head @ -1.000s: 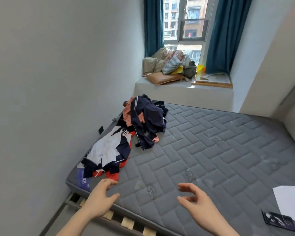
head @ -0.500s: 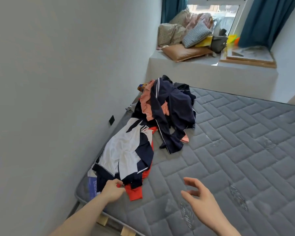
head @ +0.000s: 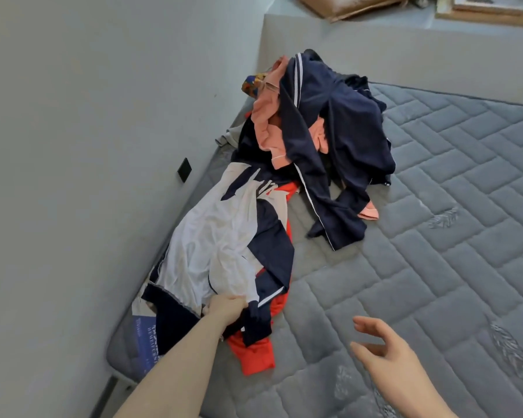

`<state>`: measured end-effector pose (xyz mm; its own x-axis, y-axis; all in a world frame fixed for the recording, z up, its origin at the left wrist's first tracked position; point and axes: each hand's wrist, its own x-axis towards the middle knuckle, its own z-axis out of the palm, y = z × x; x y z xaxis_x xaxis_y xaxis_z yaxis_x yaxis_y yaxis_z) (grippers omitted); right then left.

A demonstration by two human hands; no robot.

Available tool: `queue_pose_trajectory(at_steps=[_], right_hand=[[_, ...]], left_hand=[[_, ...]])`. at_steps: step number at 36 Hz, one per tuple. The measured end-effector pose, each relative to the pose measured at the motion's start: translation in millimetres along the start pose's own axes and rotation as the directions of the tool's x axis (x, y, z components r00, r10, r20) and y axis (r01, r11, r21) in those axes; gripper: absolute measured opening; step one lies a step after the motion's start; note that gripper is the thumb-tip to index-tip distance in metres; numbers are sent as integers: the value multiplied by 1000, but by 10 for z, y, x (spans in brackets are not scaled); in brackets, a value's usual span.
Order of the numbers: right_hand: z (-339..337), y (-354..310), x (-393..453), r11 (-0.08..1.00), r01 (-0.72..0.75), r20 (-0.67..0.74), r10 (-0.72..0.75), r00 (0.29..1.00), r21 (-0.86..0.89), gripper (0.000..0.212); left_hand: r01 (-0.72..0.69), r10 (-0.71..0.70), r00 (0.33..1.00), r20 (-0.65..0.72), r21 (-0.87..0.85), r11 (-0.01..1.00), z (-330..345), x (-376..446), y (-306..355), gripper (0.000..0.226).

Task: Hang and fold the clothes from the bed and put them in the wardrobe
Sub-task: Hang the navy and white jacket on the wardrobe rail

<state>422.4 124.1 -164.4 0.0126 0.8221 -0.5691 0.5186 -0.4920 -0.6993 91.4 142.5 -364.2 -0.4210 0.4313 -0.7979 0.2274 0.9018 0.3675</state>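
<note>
A bare grey quilted mattress [head: 420,267] is being viewed from above, with a pile of clothes [head: 284,182] lying along its left edge, against the grey wall [head: 88,146]. The near end of the pile is being formed by a white-and-navy jacket [head: 224,242], which is lying lengthwise over an orange-red garment [head: 254,354] that is showing at its right and near edges. The jacket's near hem is being gripped by the left hand [head: 227,307] — the fingers are curled into the fabric, and the forearm is reaching in from the near left. The right hand [head: 384,348] is being held just above the mattress, to the right of the pile and apart from it; its fingers are spread and lightly bent, and nothing is being held in it. Farther away, a navy garment with white piping [head: 338,137] is lying heaped over a salmon-pink piece [head: 267,122], and one navy leg or sleeve is trailing toward the near right. A small patterned item [head: 252,84] is showing at the far left of the heap — what it is cannot be told. A blue printed label [head: 147,336] is visible on the mattress's near-left corner. A black wall plate [head: 184,169] is being shown on the wall beside the pile. A raised ledge [head: 405,46] is running along the far side of the mattress.
</note>
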Motion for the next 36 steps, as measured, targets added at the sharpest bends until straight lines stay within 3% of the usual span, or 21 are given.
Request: queue_pose_trajectory(at_steps=[2, 6, 10, 14, 17, 24, 27, 31, 34, 36], right_hand=[[52, 23, -19, 1000, -25, -15, 25, 1000, 5, 35], [27, -76, -244, 996, -87, -19, 88, 996, 20, 36], [-111, -292, -573, 993, -115, -36, 117, 993, 40, 36], [-275, -581, -933, 996, -68, -59, 71, 996, 55, 42], [-411, -764, -1191, 997, -46, -66, 50, 997, 55, 43], [-844, -1224, -1881, 995, 96, -85, -95, 992, 3, 34], [-1069, -1389, -2204, 984, 177, -105, -178, 978, -21, 37], [-1404, -1596, -2711, 956, 292, -162, -290, 943, -14, 46], [-1661, -1667, -3105, 934, 356, -190, -348, 918, 11, 60], [-1829, -1632, -3356, 919, 395, -208, -385, 899, 9, 73]], left_hand=[[-79, 78, 993, -87, -12, 997, -109, -415, 242, 36], [-214, 198, 962, -186, -70, 974, -448, -800, 399, 9], [-379, 390, 872, -296, 97, 920, -949, -1379, 585, 12], [-532, 575, 766, -289, 217, 818, -1423, -2045, 823, 14], [-663, 675, 680, -286, 153, 733, -1683, -2583, 1051, 11], [-803, 786, 588, -191, -253, 539, -2174, -4166, 1907, 13], [-840, 864, 486, -130, -344, 420, -2366, -4966, 2271, 17], [-896, 955, 283, -89, -380, 230, -2460, -6071, 2681, 17], [-896, 985, 150, -86, -433, 98, -2360, -6861, 2864, 14], [-852, 993, 100, -71, -521, 48, -2219, -7328, 2964, 11]])
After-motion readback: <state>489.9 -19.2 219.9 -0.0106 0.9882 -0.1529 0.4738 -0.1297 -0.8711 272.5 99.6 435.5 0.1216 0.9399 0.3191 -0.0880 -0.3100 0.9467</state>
